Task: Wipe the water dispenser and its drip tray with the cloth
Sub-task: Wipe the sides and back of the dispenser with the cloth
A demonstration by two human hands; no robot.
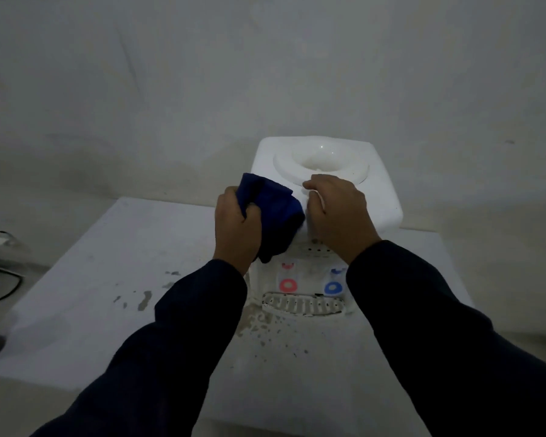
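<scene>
A white tabletop water dispenser (382,171) stands on a white table, its round bottle socket empty on top. My left hand (237,225) grips a dark blue cloth (273,209) against the dispenser's upper left front corner. My right hand (338,209) rests on the top front edge with fingers curled over it. Below my hands the front panel shows a red tap (287,284) and a blue tap (333,287). The slotted white drip tray (303,305) sits under them, speckled with dark dirt.
The white table (114,279) carries grey stains and scattered specks in front of the tray. A black cable (4,285) and a small dark object lie off the table's left side. A pale wall rises close behind the dispenser.
</scene>
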